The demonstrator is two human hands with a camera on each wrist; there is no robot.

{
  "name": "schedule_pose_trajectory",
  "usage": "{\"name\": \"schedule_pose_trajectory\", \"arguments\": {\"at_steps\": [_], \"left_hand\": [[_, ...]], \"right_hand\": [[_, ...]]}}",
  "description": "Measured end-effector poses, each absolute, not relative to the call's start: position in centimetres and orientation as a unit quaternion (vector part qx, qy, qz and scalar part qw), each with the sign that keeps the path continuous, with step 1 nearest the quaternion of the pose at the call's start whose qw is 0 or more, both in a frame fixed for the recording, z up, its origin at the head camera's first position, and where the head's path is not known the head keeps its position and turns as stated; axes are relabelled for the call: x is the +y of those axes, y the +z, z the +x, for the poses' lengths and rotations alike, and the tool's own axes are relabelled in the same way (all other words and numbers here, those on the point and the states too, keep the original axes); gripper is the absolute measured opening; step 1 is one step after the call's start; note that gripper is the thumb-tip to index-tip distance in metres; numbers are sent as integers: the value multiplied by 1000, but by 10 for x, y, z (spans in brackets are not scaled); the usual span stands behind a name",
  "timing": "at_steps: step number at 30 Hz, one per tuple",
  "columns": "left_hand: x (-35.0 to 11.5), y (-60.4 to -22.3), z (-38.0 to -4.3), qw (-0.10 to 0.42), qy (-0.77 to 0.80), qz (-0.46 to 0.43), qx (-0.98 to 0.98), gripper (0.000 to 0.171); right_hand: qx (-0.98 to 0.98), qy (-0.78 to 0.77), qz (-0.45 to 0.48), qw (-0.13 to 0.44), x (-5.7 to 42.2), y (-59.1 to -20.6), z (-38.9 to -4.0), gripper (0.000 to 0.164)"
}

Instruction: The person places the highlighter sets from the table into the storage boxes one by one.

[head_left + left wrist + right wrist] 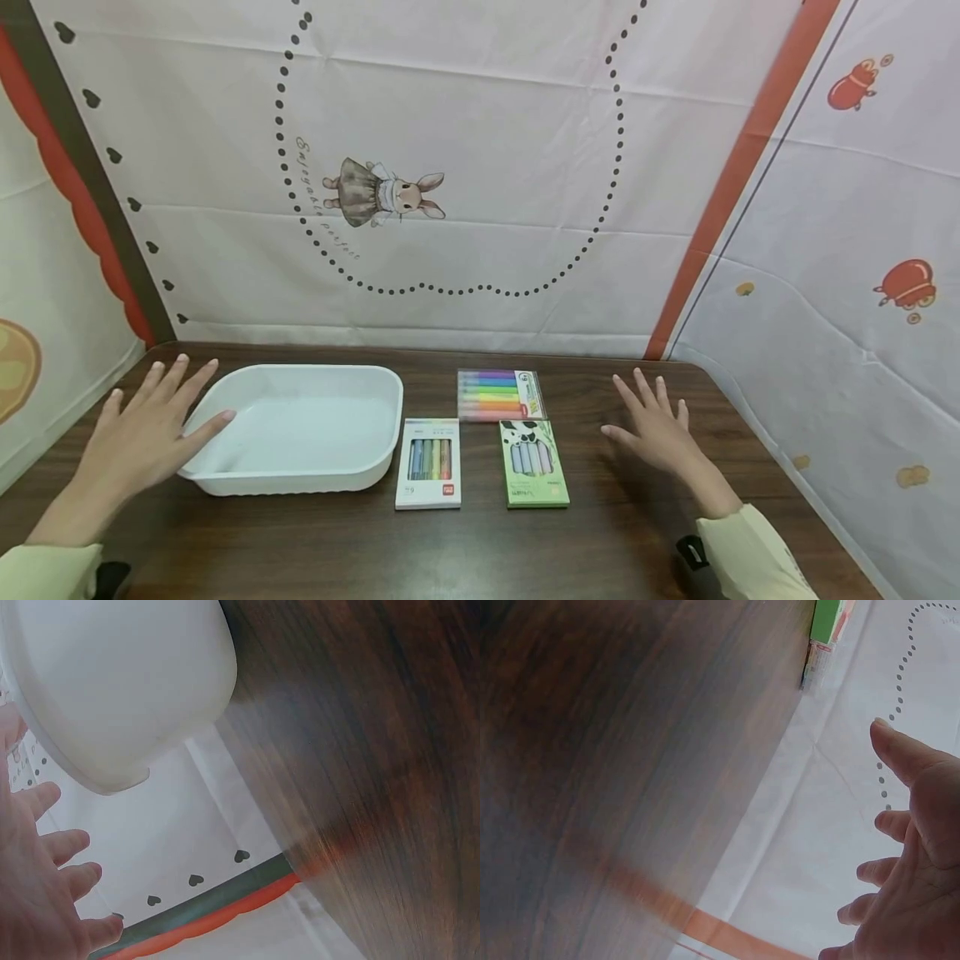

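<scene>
Step, as judged: a poised moment; both your hands are spread and nothing is taken up. Notes run left to right.

Your left hand [146, 425] is at the left side of the white tub [292, 482], which sits upright on the brown table [465, 550]. To steady the tub, set your fingers outside and your thumb over the rim, pressing lightly; it may slide or flex.

The white box [428, 464] lies window-up just beside the tub's right end. A pinch across its long sides should be kinder than a press on the window.

The clear pack of coloured pens [498, 396] lies farther back, right at the far end of the green box [534, 467]; you cannot tell whether they touch. Lift either one straight up, since sliding might drag its neighbour.

Your right hand [656, 429] is out to the right of the green box, apart from it; a low approach from that side looks easiest.

Fingers, left: fanned wide, nearly straight, thumb out across the tub's rim in the head view. They grip nothing; contact with the rim cannot be told.

Fingers, right: also fanned wide, thumb pointing leftward. They have hold of nothing and touch neither the green box nor the pack.
</scene>
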State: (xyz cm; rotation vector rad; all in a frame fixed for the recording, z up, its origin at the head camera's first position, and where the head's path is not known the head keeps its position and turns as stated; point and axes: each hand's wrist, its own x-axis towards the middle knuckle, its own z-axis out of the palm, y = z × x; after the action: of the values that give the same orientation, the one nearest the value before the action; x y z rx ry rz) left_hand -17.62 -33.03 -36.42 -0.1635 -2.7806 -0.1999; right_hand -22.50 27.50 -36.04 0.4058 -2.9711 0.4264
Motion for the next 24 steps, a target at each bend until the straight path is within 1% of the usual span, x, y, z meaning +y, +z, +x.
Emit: {"name": "schedule_pose_trajectory", "arguments": {"at_steps": [6,12,24], "left_hand": [[-332,-363,-177,172,-85,-55,-980,78],[-336,-364,-178,168,-106,-67,-978,80],[-344,-368,-179,122,-188,-81,-971,81]], "right_hand": [[-974,160,149,63,272,-359,-224,79],[-968,193,156,45,268,-360,-223,80],[-950,263,167,8,263,-367,-218,79]]}}
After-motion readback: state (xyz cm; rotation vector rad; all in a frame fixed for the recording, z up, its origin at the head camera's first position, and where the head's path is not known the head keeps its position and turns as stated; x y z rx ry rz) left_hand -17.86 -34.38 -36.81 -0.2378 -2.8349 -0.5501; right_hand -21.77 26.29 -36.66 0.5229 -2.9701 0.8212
